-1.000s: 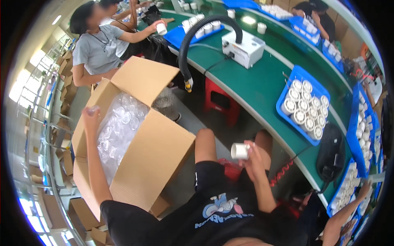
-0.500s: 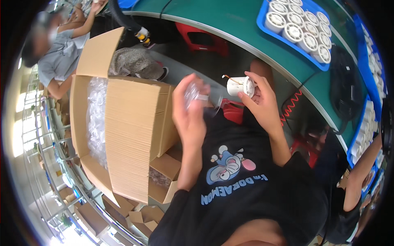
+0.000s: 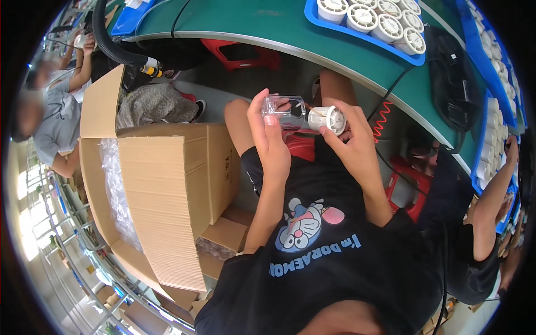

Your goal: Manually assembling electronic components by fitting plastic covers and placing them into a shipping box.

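Observation:
My left hand [image 3: 272,142] is closed around a clear plastic cylinder [image 3: 290,113], held on its side above my lap. In my right hand [image 3: 357,146] is a white round plastic unit [image 3: 320,119] with a slotted end face turned toward the right. A thin brown wire [image 3: 310,106] sticks out at the unit's left end, beside the cylinder's rim. The two parts are end to end; whether the unit's edge sits inside the cylinder I cannot tell.
At my left stands an open cardboard box [image 3: 153,195] with clear plastic pieces [image 3: 118,195]. A blue tray [image 3: 385,51] of similar white units lies on the green table [image 3: 245,19]. Beyond are a black bag [image 3: 455,84], red stools [image 3: 240,56] and a black hose [image 3: 109,47]. Other people sit nearby.
My left hand has brought the clear cylinder right and up against the white unit. My right hand has shifted slightly left. The whole view has turned a little.

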The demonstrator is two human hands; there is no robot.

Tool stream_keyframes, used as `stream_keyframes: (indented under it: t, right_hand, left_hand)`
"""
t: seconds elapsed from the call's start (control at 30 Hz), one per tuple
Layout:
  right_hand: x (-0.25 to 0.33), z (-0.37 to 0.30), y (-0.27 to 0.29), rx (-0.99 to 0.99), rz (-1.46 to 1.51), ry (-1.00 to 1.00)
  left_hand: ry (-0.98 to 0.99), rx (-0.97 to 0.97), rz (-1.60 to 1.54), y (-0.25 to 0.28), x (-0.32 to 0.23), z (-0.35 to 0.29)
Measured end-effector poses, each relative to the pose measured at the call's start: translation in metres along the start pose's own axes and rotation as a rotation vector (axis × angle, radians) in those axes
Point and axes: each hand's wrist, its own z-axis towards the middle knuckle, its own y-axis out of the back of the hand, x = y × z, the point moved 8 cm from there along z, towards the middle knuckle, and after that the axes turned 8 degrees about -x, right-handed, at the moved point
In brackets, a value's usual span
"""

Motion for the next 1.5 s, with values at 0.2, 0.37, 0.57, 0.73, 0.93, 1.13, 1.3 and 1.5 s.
stream_keyframes:
  t: [0.2,0.37,0.57,0.73,0.93,1.13,1.3,1.5]
  right_hand:
    - [-0.004,-0.003,-0.027,0.192,0.362,-0.126]
    - [-0.004,-0.009,-0.043,0.278,0.712,-0.242]
    - [-0.004,-0.011,-0.042,0.321,0.822,-0.260]
    - [-0.010,-0.009,-0.042,0.369,0.764,-0.148]
    - [-0.013,-0.017,-0.044,0.390,0.843,-0.168]
    - [-0.014,-0.022,-0.046,0.397,0.830,-0.213]
    - [-0.014,-0.027,-0.051,0.436,0.922,-0.272]
    - [-0.020,-0.031,-0.056,0.443,0.954,-0.362]
  left_hand:
    - [0.048,0.033,0.202,0.015,0.024,-0.011]
    - [0.264,-0.019,-0.115,0.028,0.035,-0.028]
    - [0.403,0.107,-0.239,0.032,0.032,-0.041]
    - [0.474,0.177,-0.213,0.032,0.012,-0.048]
    - [0.449,0.298,-0.333,0.021,0.007,-0.053]
    - [0.507,0.275,-0.334,0.023,0.014,-0.063]
    - [0.502,0.260,-0.332,0.025,0.018,-0.068]
    - [0.469,0.244,-0.326,0.027,0.024,-0.072]
